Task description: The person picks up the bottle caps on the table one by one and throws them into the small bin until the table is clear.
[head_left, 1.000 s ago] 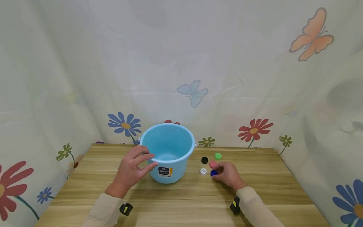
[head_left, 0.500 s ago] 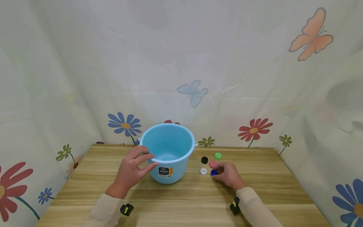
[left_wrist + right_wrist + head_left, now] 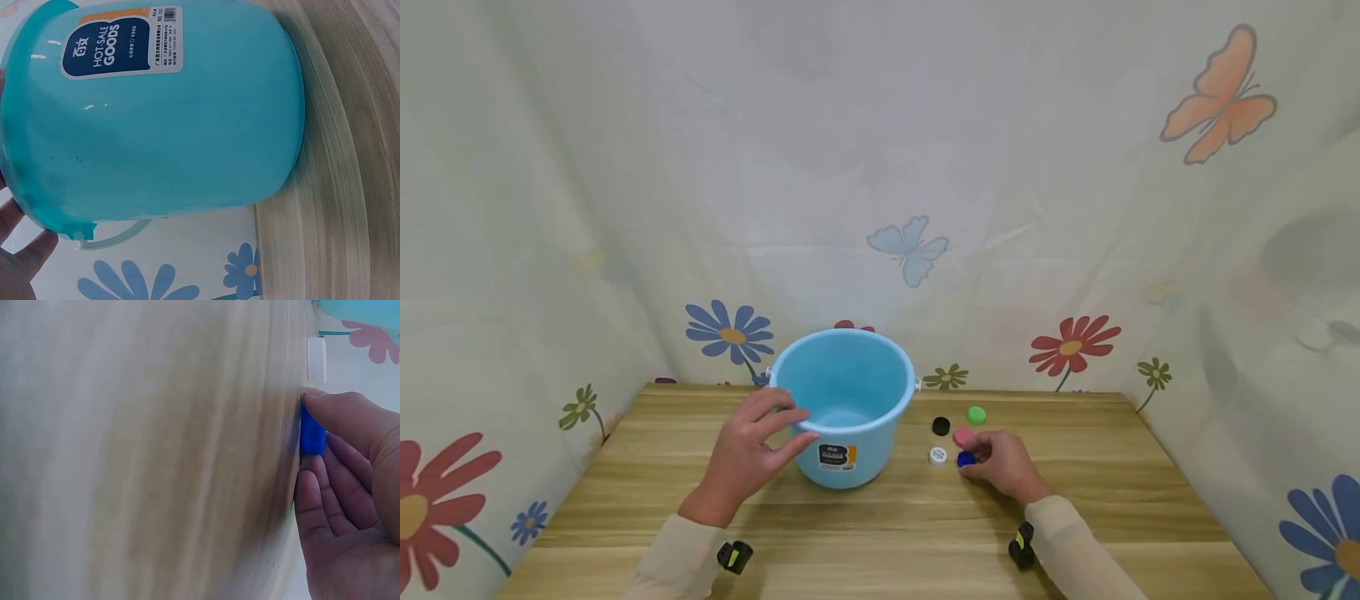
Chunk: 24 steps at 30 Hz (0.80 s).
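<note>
A light blue plastic bucket [image 3: 876, 446] stands upright on the table. At its near left rim, my left hand [image 3: 747, 443] holds the edge between thumb and fingers; the left wrist view shows the bucket's labelled side [image 3: 162, 144] and some fingertips at the rim. To the right of the bucket, my right hand [image 3: 1006, 465] pinches a blue bottle cap [image 3: 966, 459] at the tabletop. In the right wrist view, the thumb lies on one side of this blue cap [image 3: 312, 434] and fingers on the other. Close by lie a white cap [image 3: 937, 456] and a pink cap [image 3: 963, 436].
Farther back on the wooden table [image 3: 865, 542] sit a black cap [image 3: 941, 426] and a green cap [image 3: 976, 415]. Behind the table hangs a pale curtain [image 3: 820, 167] printed with flowers and butterflies.
</note>
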Tool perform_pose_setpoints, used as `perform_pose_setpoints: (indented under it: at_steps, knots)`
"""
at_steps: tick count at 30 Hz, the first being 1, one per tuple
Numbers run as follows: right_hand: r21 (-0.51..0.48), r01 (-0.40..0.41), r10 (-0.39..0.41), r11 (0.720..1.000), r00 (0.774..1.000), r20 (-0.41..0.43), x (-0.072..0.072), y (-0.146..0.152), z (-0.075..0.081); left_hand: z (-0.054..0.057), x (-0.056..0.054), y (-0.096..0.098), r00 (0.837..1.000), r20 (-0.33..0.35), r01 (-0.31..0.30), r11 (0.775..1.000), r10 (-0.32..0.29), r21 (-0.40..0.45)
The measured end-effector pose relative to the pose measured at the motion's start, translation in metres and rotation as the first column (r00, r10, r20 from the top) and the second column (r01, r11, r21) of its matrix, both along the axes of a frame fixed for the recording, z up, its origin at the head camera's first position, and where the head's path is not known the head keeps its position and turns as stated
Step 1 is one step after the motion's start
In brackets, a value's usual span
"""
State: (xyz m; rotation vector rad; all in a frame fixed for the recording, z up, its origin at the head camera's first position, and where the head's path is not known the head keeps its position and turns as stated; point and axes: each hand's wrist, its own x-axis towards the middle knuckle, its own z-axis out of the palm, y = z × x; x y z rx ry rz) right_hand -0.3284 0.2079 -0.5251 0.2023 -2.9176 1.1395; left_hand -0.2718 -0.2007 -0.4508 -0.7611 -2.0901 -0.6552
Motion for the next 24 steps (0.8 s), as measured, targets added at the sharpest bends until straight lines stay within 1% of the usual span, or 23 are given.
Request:
perform_pose_setpoints:
  at_steps: [4,8,15,24]
  knots:
    - [-0.010,0.009,-0.009,1.000,1.000,0.009,0.0003,-0.0001,0.0006,-0.0015,-0.0016,-0.0008,1.000,-0.005,-0.001,1.000,0.001,0.002]
    - [-0.019,0.020,-0.019,1.000,1.000,0.019,-0.0001,-0.0006,-0.0001,-0.0011,-0.0018,-0.0012,1.000,0.004,-0.003,1.000,0.003,0.000]
    - [-0.029,0.004,-0.004,1.000,1.000,0.000,0.0001,-0.0012,-0.0020,0.0003,0.0000,-0.0017,0.999,0.026,-0.020,1.000,0.020,-0.002]
    - [-0.057,-0.005,0.006,0.998,1.000,0.024,0.0036,-0.0013,-0.0003,0.0011,0.0007,-0.0005,1.000,0.026,-0.013,1.000,0.013,-0.002]
